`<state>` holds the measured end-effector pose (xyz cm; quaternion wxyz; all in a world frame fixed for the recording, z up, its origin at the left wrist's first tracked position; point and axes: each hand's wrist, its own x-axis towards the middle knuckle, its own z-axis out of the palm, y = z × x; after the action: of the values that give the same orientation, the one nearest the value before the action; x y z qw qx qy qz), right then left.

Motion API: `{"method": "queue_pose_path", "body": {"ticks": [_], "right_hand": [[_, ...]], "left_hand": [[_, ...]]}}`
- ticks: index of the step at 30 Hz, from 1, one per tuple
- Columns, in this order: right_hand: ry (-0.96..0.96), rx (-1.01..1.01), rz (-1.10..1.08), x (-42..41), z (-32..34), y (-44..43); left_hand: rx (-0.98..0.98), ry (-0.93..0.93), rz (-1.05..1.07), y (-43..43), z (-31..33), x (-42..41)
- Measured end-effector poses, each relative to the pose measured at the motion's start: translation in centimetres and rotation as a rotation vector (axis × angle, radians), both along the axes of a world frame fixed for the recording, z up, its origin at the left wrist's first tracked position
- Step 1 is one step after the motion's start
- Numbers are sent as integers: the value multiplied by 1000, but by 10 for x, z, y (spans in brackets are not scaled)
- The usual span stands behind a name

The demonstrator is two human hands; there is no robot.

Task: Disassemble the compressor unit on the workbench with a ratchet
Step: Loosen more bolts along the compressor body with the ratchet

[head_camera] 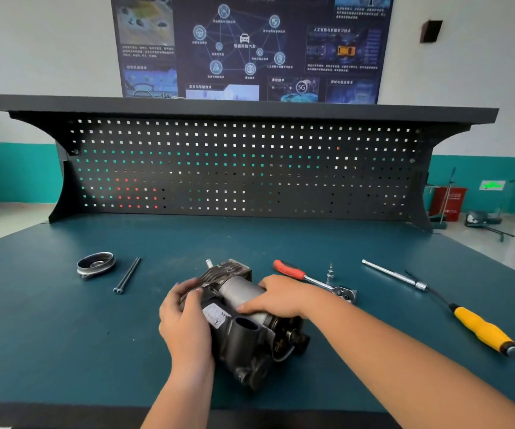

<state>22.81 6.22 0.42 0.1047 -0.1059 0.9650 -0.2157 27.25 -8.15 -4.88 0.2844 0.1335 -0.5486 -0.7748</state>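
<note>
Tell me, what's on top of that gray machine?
On the compressor, the left hand grips the finned end; the right hand wraps the silver cylinder. A white sticker shows between them. Metal under the hands is hidden.

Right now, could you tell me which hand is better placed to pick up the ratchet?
Right, I think: the ratchet lies just beyond the right hand, while the left hand holds the compressor on the opposite side.
</note>
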Motion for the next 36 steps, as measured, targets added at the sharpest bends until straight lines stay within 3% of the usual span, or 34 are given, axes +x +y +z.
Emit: {"method": "queue_pose_path", "body": {"ticks": [5, 10, 13, 17, 20, 22, 26, 28, 29, 30, 32, 34, 36], "right_hand": [[-58, -207, 9, -22, -4, 30], [-207, -823, -93, -23, -11, 47], [-310, -1081, -185, -19, -14, 56], [-317, -1227, -289, -12, -38, 58], [-267, -1332, -310, -11, -57, 57], [-251, -1356, -297, -16, -57, 55], [-270, -1375, -343, -19, -60, 43], [-265, -1429, -377, -19, -67, 41], [-265, -1437, -398, -18, -67, 39], [-264, -1454, -414, -18, -68, 38], [-244, -1500, -422, -20, -68, 33], [-193, -1518, -413, -20, -70, 23], [-147, -1530, -402, -21, -72, 10]], "left_hand": [[-224, 100, 26, 22, 42, -9], [-458, 134, 70, 52, 78, -26], [-533, 170, 30, 70, 94, -45], [-759, 223, -160, 94, 105, -65], [-1184, 201, -289, 108, 106, -73], [-1295, 154, -315, 104, 107, -77], [-1006, 442, -133, 73, 92, -65], [-799, 432, -50, 57, 70, -58], [-660, 338, -40, 49, 54, -57], [-519, 179, -82, 45, 39, -58], [-232, -109, -360, 40, 14, -62], [12, -185, -662, 42, 2, -64], [155, -132, -735, 44, 2, -70]]}}
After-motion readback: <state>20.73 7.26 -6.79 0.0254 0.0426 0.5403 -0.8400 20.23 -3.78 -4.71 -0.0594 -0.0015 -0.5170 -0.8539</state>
